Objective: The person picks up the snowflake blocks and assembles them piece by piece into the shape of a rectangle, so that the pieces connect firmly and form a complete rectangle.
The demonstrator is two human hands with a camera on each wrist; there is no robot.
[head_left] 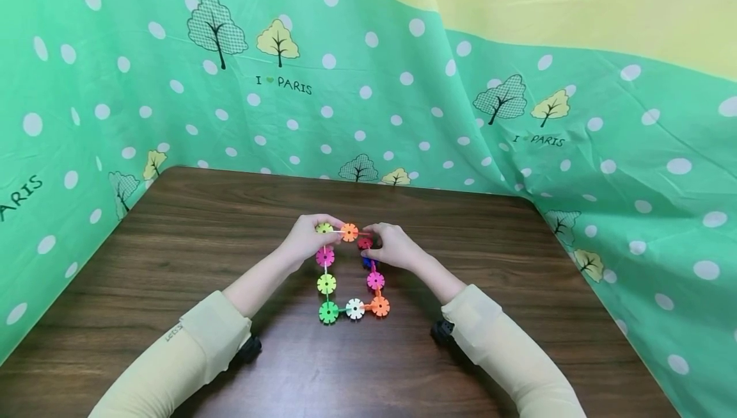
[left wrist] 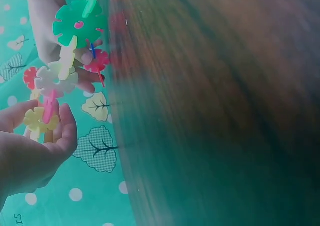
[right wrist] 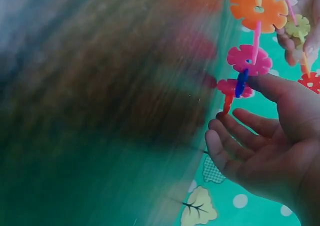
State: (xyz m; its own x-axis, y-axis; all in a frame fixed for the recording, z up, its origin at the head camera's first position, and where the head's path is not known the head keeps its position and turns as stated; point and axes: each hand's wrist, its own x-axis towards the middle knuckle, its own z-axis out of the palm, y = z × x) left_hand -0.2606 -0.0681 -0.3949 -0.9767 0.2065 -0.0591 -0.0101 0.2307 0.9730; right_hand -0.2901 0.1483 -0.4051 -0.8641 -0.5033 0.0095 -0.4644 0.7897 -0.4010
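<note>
Slotted plastic snowflake discs, linked edge to face, make a square outline above the table. My left hand (head_left: 305, 239) pinches a yellow disc (left wrist: 41, 120) at the far left corner, thumb and fingers on either side. From that corner an orange disc (head_left: 348, 232) reaches toward the right hand. At the far right, my right hand (head_left: 394, 248) holds the other end between thumb and fingers: a blue disc (right wrist: 242, 83), and a red disc (right wrist: 227, 104) seen edge-on at the fingertips. Nearest the body hang a green disc (head_left: 329, 312), a white disc (head_left: 354, 308) and a second orange disc (head_left: 380, 306).
The brown wood-grain table (head_left: 276, 367) lies under both arms. Behind and at both sides hangs a green dotted cloth (head_left: 368, 91) with printed trees. A black wrist device (head_left: 249, 349) shows under the left cuff, another (head_left: 442, 331) under the right.
</note>
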